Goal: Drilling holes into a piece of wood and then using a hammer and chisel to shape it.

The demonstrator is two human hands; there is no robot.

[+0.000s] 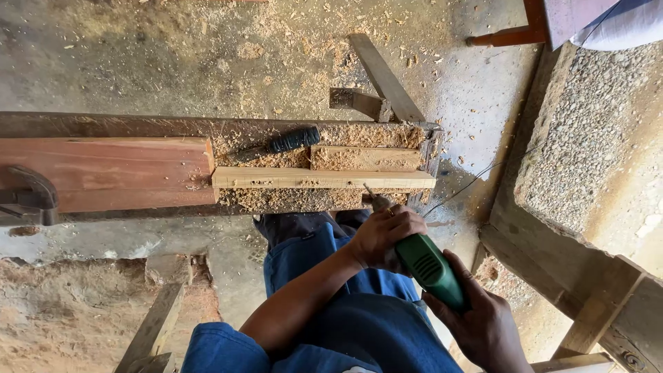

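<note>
Hands both closed on green electric drill: left hand wraps its front by the chuck, right hand grips the rear. Bit meets the pale wood strip on the sawdust-strewn workbench. Risks: fingers near the spinning chuck; unclamped strip could shift; loose cord may snag. Reddish plank is smooth, shavings coarse

A black-handled tool and sawdust heaps are crowding the long wooden worktop; a pale wooden strip is barring its near edge, leaving bare reddish plank leftward.
</note>
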